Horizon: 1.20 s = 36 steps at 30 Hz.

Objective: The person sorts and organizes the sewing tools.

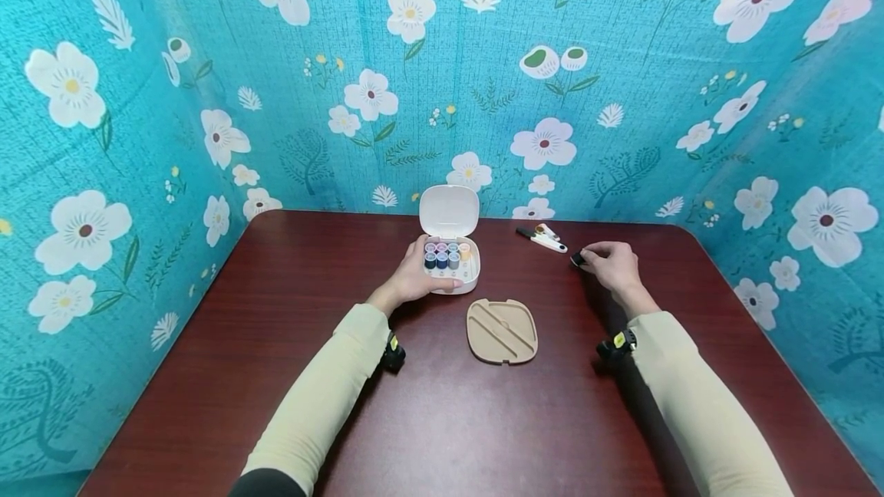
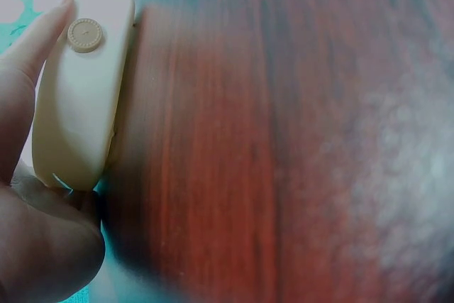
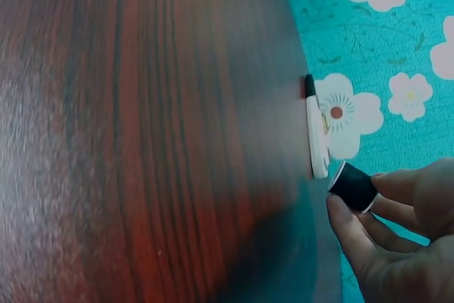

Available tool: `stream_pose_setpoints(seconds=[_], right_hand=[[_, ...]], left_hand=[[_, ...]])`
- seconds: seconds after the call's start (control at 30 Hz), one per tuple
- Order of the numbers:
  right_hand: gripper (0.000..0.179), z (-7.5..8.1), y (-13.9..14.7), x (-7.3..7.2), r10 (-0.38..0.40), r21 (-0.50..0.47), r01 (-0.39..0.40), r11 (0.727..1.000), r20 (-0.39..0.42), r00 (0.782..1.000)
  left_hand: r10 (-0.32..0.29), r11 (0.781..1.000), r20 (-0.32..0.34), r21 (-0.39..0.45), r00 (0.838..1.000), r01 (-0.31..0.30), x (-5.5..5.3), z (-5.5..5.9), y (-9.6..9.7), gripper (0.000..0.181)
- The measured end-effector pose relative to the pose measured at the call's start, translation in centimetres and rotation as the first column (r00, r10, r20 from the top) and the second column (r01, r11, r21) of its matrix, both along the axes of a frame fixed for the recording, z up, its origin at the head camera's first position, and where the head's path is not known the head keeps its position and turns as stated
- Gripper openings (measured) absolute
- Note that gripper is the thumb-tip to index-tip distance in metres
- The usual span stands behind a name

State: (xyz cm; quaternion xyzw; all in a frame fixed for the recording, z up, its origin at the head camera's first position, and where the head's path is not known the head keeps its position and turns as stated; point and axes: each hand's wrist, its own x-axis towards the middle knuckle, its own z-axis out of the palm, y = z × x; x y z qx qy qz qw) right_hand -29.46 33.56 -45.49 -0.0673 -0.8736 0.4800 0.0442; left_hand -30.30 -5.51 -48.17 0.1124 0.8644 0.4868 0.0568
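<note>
A white sewing box (image 1: 473,276) stands with its lid (image 1: 449,212) raised, several thread spools (image 1: 442,260) upright in rows inside. My left hand (image 1: 413,276) grips the box by its left side, thumb along the front wall. In the left wrist view, the fingers (image 2: 35,47) lie against the box wall beside a round tan knob (image 2: 85,35). Off to the right, my right hand (image 1: 615,267) pinches a black thread spool (image 3: 355,187) between thumb and fingertips. The spool is tilted in the right wrist view.
A tan divided tray (image 1: 502,330) lies on the dark red table (image 1: 456,420), in front of the box and to its right. White-handled snips (image 1: 550,242) with a black tip lie near the back edge, left of my right hand. Flowered blue cloth (image 1: 414,98) hangs behind and at both sides.
</note>
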Motion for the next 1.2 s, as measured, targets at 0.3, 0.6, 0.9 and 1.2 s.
stream_pose_setpoints(seconds=[0.3,0.6,0.9,1.2], right_hand=[[0.03,0.9,-1.2,0.3,0.034,-0.004,-0.034,0.999,-0.023,0.999],[0.033,1.4,-2.0,0.2,0.078,-0.036,-0.079,0.996,-0.018,0.997],[0.034,1.9,-3.2,0.1,0.1,0.018,-0.099,0.995,-0.015,0.995],[0.034,1.9,-4.4,-0.3,0.127,0.047,-0.126,0.991,-0.02,0.992]], left_hand=[[0.002,1.0,0.001,-0.007,1.0,-0.002,0.0,-0.1,0.0,0.115],[0.0,1.0,0.005,-0.014,1.0,0.0,0.0,-0.1,0.0,0.117],[0.006,1.0,0.002,-0.022,1.0,-0.005,0.0,-0.1,0.0,0.117],[0.005,1.0,-0.001,-0.024,1.0,-0.005,0.2,-0.1,0.1,0.118]])
